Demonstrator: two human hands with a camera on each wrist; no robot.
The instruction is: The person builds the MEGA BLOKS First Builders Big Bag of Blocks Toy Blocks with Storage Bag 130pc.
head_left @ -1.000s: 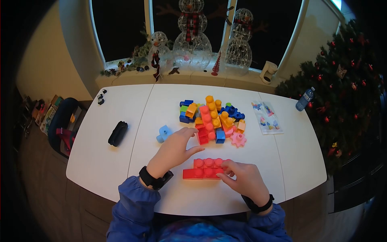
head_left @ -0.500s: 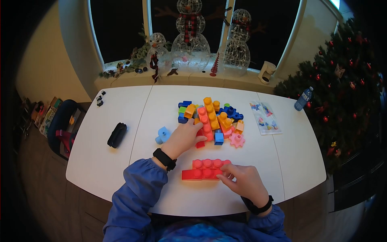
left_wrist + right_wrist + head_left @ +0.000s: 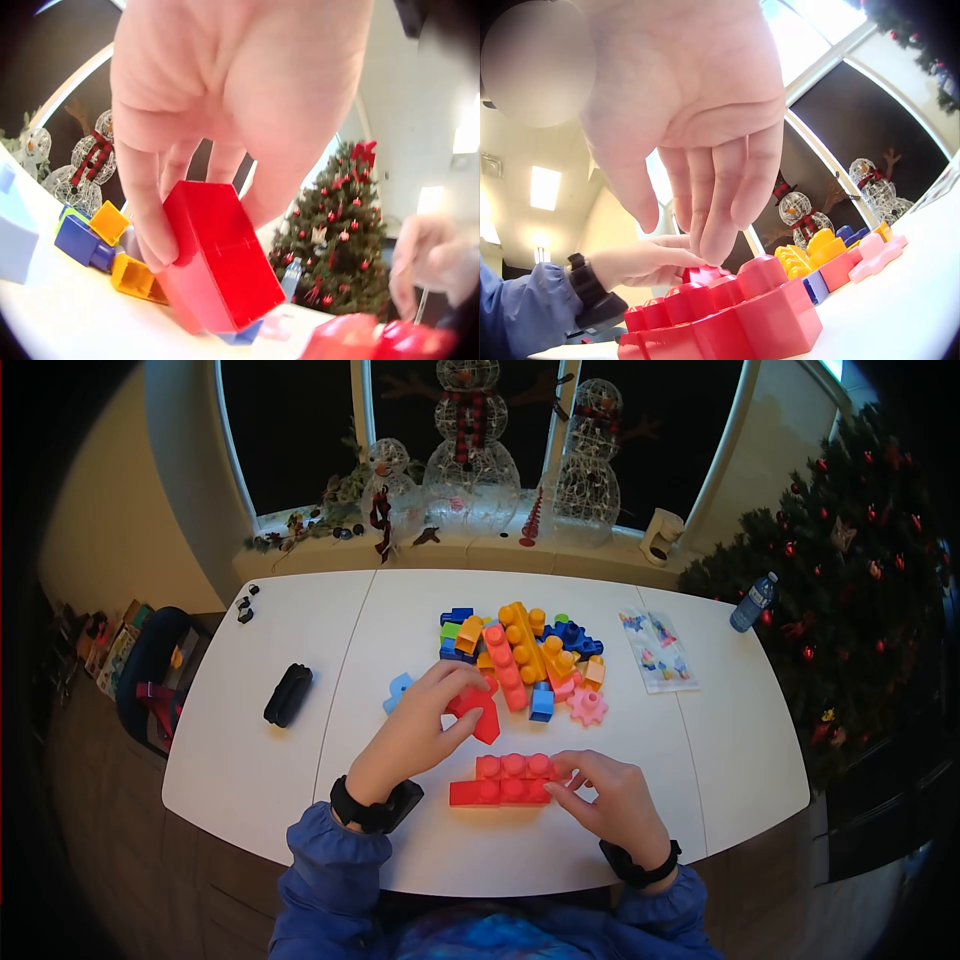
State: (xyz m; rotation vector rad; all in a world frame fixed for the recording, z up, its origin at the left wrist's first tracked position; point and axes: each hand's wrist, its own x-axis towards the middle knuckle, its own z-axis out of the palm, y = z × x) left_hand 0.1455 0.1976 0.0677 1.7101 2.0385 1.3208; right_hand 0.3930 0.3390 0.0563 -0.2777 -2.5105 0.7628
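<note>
My left hand pinches a red toy building block between fingers and thumb, in front of the brick pile. The left wrist view shows the hollow, angular underside of this red block. Nearer me on the table lies a row of joined red building blocks with round studs on top. My right hand hovers at the right end of that row, thumb and fingers apart and loosely bent. In the right wrist view its fingertips hang close over the studs.
Behind the left hand lies a pile of colourful bricks, with a long coral brick, a yellow one and a pink gear. A light blue piece, black case, picture sheet and water bottle surround it.
My left hand reached into the pile's front, took hold of the red block and drew it slightly left and towards me. The right thumb has drawn back a little from the red row.
</note>
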